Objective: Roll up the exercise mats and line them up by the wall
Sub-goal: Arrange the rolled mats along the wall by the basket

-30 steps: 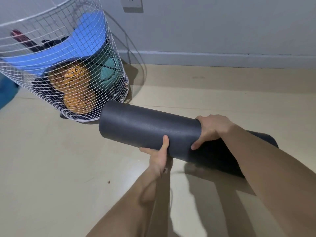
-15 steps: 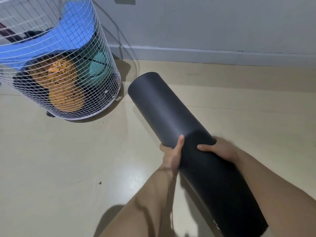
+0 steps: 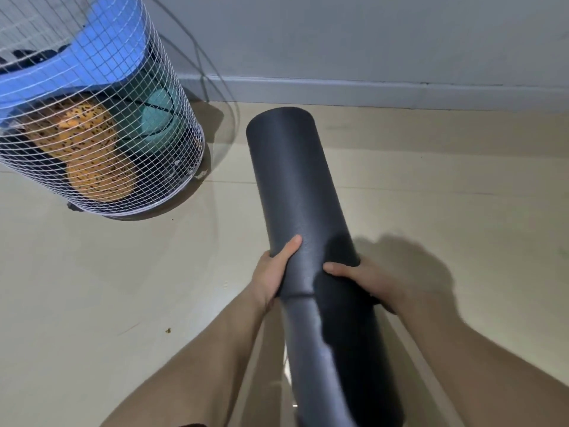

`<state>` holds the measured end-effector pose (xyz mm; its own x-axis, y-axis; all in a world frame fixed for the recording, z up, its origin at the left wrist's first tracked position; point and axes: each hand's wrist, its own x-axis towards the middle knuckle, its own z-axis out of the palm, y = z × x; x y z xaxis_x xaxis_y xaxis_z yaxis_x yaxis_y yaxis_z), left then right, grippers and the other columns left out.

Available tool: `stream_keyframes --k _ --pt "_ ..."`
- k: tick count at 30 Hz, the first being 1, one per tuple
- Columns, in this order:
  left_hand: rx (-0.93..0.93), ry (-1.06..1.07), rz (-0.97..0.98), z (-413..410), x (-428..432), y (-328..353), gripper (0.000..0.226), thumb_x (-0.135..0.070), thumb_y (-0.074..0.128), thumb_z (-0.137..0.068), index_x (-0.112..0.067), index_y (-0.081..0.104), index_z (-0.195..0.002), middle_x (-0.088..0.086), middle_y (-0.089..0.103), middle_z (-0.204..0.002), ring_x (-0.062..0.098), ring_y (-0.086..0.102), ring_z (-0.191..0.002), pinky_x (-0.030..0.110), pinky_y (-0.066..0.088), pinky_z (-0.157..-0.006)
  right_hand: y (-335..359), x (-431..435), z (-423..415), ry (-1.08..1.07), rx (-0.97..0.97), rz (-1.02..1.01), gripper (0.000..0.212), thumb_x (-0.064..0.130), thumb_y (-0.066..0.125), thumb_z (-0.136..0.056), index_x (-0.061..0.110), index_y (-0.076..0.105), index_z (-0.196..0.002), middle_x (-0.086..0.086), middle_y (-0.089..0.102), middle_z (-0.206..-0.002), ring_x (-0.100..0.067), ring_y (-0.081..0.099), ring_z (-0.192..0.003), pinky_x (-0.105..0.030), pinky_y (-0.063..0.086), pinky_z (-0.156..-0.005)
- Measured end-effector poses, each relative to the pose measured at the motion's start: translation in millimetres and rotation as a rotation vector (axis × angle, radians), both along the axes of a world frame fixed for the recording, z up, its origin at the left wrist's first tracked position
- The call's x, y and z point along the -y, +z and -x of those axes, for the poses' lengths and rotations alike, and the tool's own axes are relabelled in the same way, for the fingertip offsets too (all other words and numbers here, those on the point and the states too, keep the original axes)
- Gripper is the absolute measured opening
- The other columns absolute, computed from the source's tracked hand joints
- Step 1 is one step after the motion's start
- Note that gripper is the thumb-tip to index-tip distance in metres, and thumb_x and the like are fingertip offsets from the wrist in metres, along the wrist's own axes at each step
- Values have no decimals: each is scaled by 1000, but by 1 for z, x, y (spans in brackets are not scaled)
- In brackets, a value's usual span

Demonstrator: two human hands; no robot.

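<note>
Rolled foam mat (image 3: pixel 295 192) has swung wallward, both hands gripping.

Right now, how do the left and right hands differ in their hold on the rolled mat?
The left hand clasps the dark rolled mat's left side, thumb pointing up along it; the right hand wraps its right side, thumb lying across. The left sits slightly higher in view. Both grip the same mid-section.

Both hands (image 3: pixel 320 282) clasped, forearms extended
</note>
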<state>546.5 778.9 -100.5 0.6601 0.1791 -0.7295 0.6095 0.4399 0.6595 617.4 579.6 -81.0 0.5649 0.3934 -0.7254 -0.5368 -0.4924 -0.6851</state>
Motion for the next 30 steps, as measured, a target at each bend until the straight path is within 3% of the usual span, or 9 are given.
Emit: stream_keyframes --k 5,8,12,15,18,22,25,27,30 --pt "-8 -81 26 13 -19 -16 94 -79 77 -67 -10 68 -131 8 73 -125 27 70 -117 42 47 -110 -28 -14 14 -114 -112 -115 82 48 89 -67 21 57 -137 1 75 -122 -17 74 -107 -36 57 -96" --pt "-20 -108 46 18 -23 -15 92 -80 72 -74 -11 65 -135 10 70 -131 28 66 -123 45 44 -112 -40 -15 18 -164 -69 -21 117 74 93 -46 27 46 -142 1 64 -137 -18 69 -115 -41 54 -104" --pt "-141 -195 -98 18 -30 4 86 -88 62 -69 -23 70 -124 -5 78 -110 19 75 -102 39 58 -88 -39 -18 17 -102 -7 171 133 91 82 -31 36 39 -144 -2 43 -142 -24 54 -129 -45 47 -112" --pt "-210 -225 -179 22 -35 10 74 -86 52 -80 -24 70 -117 -6 78 -103 19 75 -96 34 57 -74 -29 -24 17 -103 -76 182 128 85 86 -43 26 42 -148 2 57 -138 -22 64 -119 -40 56 -97" --pt "-236 -237 -187 27 -36 18 74 -84 46 -86 -20 70 -114 0 76 -107 23 73 -97 34 56 -73 -13 -30 22 -47 -173 78 81 73 84 -61 24 64 -123 7 75 -111 -10 74 -93 -26 54 -75" --pt "-182 -187 -290 21 -41 17 60 -62 51 -99 -6 60 -118 4 62 -82 22 61 -67 32 51 -66 -8 -25 27 -77 -198 9 95 79 84 -50 24 67 -126 7 76 -116 -13 72 -106 -34 50 -103" --pt "-19 -134 -605 18 -47 17 41 -27 57 -104 -16 43 -142 1 60 -101 24 64 -91 31 46 -81 -5 -28 35 -83 -244 -16 75 68 82 -66 28 62 -125 11 74 -114 -8 68 -103 -33 49 -95" --pt "35 -147 -814 22 -53 19 46 -9 49 -102 -24 46 -145 0 60 -112 22 60 -105 23 39 -86 -5 -38 43 -100 -239 12 89 67 89 -63 28 49 -133 7 68 -121 -13 67 -105 -34 52 -81" --pt "-65 -162 -817 28 -64 19 49 -29 50 -101 -30 48 -150 -1 66 -128 24 60 -122 29 43 -104 -11 -54 51 -94 -203 8 123 72 94 -41 27 35 -139 2 64 -127 -20 69 -107 -38 56 -83"
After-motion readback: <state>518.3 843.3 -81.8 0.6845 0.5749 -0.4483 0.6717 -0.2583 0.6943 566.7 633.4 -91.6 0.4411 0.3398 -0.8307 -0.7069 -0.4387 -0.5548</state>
